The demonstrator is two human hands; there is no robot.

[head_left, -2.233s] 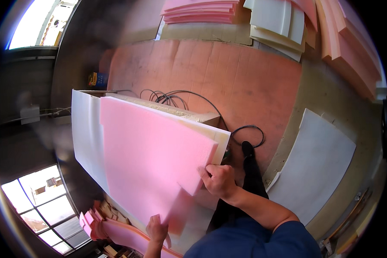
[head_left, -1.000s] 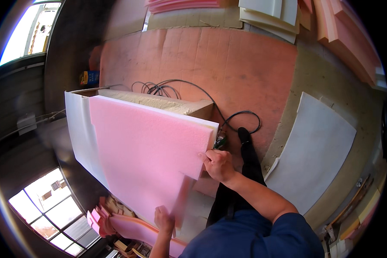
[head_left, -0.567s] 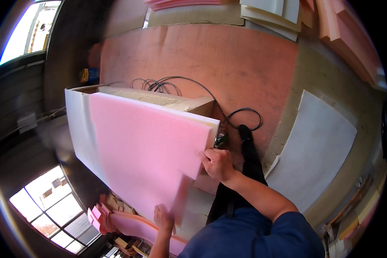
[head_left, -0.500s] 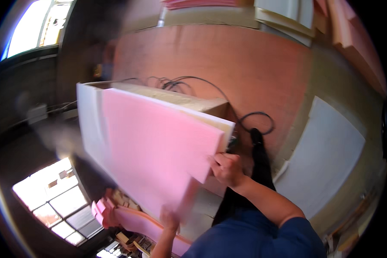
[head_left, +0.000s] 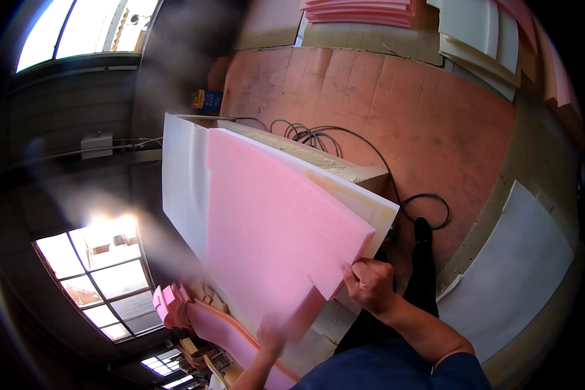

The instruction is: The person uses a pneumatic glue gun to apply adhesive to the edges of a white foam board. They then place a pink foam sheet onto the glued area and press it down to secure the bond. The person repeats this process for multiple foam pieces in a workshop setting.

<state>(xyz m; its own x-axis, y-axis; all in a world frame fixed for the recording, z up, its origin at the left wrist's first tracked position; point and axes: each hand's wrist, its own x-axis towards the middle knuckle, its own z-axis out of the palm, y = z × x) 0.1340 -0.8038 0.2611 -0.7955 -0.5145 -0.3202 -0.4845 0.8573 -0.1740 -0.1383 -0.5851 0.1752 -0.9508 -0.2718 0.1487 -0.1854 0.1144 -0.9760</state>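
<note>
A thick pink foam sheet (head_left: 273,221) with a stepped notch in its near right edge lies over a white board (head_left: 183,179) on a work table. White shows along the sheet's left and far sides. My right hand (head_left: 370,284) is closed on the sheet's right edge beside the notch, its thumb toward the top face. At the near edge my left hand (head_left: 271,335) touches the foam; motion smears its fingers, so their grip is unclear.
Black cable (head_left: 312,136) loops across the reddish floor covering (head_left: 370,91) behind the table. White sheets (head_left: 513,273) lie on the floor at right. Stacked pink foam (head_left: 357,12) is at the back. Pink offcuts (head_left: 170,305) and a long curved pink strip (head_left: 224,335) are at lower left.
The whole view has swung, shifting the scene rightward. The pink sheet's right corner sits slightly nearer to me, baring more of the white board. Both hands stay at the sheet's edges.
</note>
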